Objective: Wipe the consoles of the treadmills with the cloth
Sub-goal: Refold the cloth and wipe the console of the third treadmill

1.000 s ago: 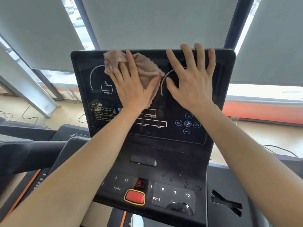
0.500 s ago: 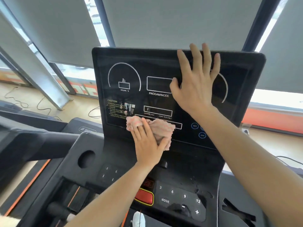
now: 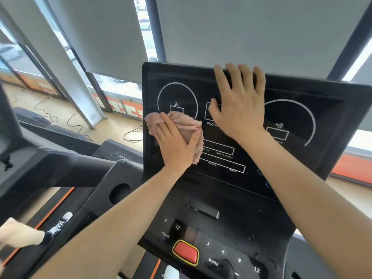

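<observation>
Left hand (image 3: pixel 177 143) lies flat on the pink cloth (image 3: pixel 186 125), fingers spread wide and pressing the bunched fabric against the left part of the treadmill console (image 3: pixel 302 178), just below the incline dial (image 3: pixel 177 101). Right hand (image 3: pixel 239 103) is also open and holds nothing: its palm rests on the middle of the display and its fingertips curl over the top edge, apparently to steady the panel.

The step in hand looks like wiping the upper display. To do it well, I would keep the palm broad on the cloth so the pressure spreads evenly, and work in overlapping passes from one side edge to the other rather than in scattered dabs. The cloth is crumpled, so part of it trails off the left edge of the panel; flattening it would cover more glass per stroke. The bracing hand sits on an area that needs wiping too, so it should shift once the cloth reaches it. Droplets or specks show on the lower keypad (image 3: pixel 231 256) near the red stop button (image 3: pixel 186 252); that section seems yet to be done.
</observation>
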A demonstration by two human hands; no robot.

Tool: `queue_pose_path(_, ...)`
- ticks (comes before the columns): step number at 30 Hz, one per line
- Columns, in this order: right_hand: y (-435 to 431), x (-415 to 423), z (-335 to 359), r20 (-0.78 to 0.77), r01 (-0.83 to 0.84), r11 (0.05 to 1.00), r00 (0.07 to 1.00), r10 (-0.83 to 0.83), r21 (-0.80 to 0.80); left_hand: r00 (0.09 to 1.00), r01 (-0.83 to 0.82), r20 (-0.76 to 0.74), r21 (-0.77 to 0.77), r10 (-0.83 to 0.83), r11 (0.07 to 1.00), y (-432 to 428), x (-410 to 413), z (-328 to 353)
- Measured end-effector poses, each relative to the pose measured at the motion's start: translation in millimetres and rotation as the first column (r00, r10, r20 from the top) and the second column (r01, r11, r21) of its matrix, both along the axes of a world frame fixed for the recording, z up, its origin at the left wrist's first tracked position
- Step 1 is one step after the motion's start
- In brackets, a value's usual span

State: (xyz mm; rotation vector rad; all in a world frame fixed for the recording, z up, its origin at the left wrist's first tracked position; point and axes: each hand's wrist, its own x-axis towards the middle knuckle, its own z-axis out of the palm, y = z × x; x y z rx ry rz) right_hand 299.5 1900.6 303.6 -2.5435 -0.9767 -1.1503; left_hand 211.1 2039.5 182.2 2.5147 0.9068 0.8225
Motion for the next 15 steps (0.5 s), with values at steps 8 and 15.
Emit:
queue_pose_path(8,1.1,-0.7,-0.1,0.0,0.001,1.0,1.0,-0.001,0.002,0.994,-0.015,0.108,0.094,0.004,0.996,66.5,40.5,84.8)
queue_pose_path(15,-0.6,-0.9,-1.3,0.011,0.011,1.0,1.0,-0.011,-0.029,1.0,0.022,-0.013,0.151,-0.02,0.988,70.6,5.5,29.6)
